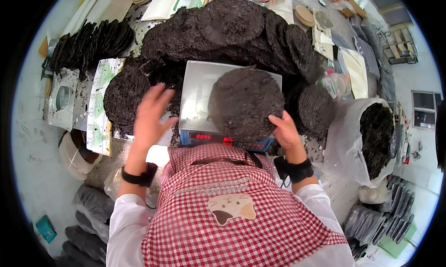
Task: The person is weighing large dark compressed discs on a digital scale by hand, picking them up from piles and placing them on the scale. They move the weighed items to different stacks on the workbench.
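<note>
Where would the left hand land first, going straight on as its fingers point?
The left hand would probably meet the dark, crumbly loose material first, ahead of the large mound of dark round flat cakes; depth is unclear.

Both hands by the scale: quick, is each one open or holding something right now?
Left hand: open, nothing visible in it.
Right hand: closed on the edge of a dark round disc.

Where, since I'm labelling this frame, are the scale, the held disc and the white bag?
Scale [197, 93]: head view, bare metal plate.
Held disc [247, 104]: head view, middle of upper face.
White bag [344, 139]: head view, outer wall.
</note>
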Motion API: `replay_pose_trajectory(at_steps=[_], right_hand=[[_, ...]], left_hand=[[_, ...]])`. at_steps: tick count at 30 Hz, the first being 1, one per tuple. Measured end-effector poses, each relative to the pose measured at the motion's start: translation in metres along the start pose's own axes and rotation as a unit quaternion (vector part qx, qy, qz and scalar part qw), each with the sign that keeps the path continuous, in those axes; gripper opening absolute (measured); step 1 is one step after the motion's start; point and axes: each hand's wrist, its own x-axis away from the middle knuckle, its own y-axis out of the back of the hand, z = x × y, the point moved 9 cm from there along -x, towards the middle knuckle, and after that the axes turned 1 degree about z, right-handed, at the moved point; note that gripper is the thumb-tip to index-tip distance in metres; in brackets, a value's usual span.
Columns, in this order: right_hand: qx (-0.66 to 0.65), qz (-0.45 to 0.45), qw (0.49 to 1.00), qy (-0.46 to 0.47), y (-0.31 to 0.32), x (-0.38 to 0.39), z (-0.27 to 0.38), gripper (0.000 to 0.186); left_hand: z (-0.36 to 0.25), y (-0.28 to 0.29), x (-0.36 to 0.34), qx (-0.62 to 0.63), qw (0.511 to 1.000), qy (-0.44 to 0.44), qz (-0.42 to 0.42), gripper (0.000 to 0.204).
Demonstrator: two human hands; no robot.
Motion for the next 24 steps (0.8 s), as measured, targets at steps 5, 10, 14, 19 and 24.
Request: replay_pose_trajectory(at_steps=[5, 10, 14, 19, 24], right_hand=[[-0.025, 0.023, 0.991, 0.129, -0.018, -0.066, 0.100, 0.038], [-0.039, 0.019, 0.989, 0.143, -0.007, -0.147, 0.139, 0.025], [0.033, -0.086, 0.986, 0.139, 0.027, -0.126, 0.104, 0.044], [0.109, -0.102, 0.984, 0.095, 0.025, -0.048, 0.059, 0.039], [0.145, -0.101, 0.979, 0.098, 0.015, -0.001, 0.040, 0.035]], left_hand=[[0.151, -0.017, 0.049, -0.215, 0.943, 0.231, 0.103, 0.085], [0.154, -0.012, 0.040, -0.172, 0.970, 0.144, 0.095, 0.062], [0.165, -0.006, 0.044, -0.173, 0.968, 0.172, 0.062, 0.047], [0.126, 0.037, 0.037, -0.195, 0.966, 0.122, -0.121, 0.045], [-0.032, 0.037, 0.017, -0.057, 0.968, -0.164, -0.182, 0.042]])
